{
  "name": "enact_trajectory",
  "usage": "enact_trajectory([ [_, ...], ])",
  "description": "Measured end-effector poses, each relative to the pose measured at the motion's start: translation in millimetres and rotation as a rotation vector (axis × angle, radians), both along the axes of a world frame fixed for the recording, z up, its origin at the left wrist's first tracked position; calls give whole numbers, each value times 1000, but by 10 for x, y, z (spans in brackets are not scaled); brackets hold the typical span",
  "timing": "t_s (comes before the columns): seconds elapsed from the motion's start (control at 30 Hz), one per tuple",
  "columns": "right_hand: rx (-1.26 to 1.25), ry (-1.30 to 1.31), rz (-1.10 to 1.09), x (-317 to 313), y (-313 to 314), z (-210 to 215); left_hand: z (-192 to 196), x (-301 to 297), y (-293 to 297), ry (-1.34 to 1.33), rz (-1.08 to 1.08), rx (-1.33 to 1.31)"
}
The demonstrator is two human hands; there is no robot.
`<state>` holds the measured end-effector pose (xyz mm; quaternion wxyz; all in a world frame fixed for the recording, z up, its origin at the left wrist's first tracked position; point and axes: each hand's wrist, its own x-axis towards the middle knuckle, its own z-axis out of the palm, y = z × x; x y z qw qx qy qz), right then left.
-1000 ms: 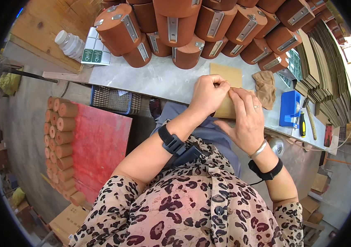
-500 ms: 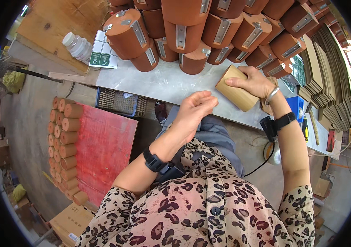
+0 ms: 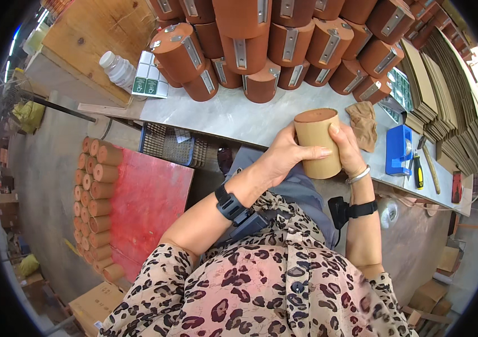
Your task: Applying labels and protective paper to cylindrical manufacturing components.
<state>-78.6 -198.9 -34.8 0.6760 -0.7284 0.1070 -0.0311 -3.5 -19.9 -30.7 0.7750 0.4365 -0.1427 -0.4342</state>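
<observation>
Both hands grip one tan cardboard-wrapped cylinder (image 3: 318,141) with a reddish-brown top, held upright at the near edge of the white worktable (image 3: 233,115). My left hand (image 3: 286,154) wraps its left side, fingers across the front. My right hand (image 3: 349,150) clasps the right side from behind, a bracelet on that wrist. A black band sits on each forearm.
Stacked reddish-brown cylinders (image 3: 261,39) with metal strips fill the table's far side. A blue tape dispenser (image 3: 399,150), a brown cloth (image 3: 363,123), a screwdriver (image 3: 418,171) and flat cardboard stacks (image 3: 441,84) lie right. A plastic bottle (image 3: 116,68) stands left. Rolls (image 3: 95,196) line a red sheet on the floor.
The cylinder was at the table's back in my right hand alone; now it is pulled near and upright, and my left hand has come up and closed on it too.
</observation>
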Motion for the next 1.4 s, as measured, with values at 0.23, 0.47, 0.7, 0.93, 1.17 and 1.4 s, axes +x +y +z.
enact_trajectory([
  [0.23, -108, -233, -59, 25, 215, 323, 180, 158, -18, -482, 77, 84],
  [0.47, -268, -282, -333, 170, 366, 484, -28, 156, -151, -1123, 403, 262],
  [0.7, -328, -163, -276, 197, 266, 357, -158, 205, -203, -918, 334, 289],
  [0.93, -271, -130, -256, 204, 247, 135, -212, 249, -190, -966, 275, 307],
  [1.17, -185, 16, -215, -20, 139, 420, -35, 281, -105, -1450, 339, 145],
  [1.4, 16, 40, -62, -395, 225, 452, 184, 425, -33, -2034, 174, -8],
])
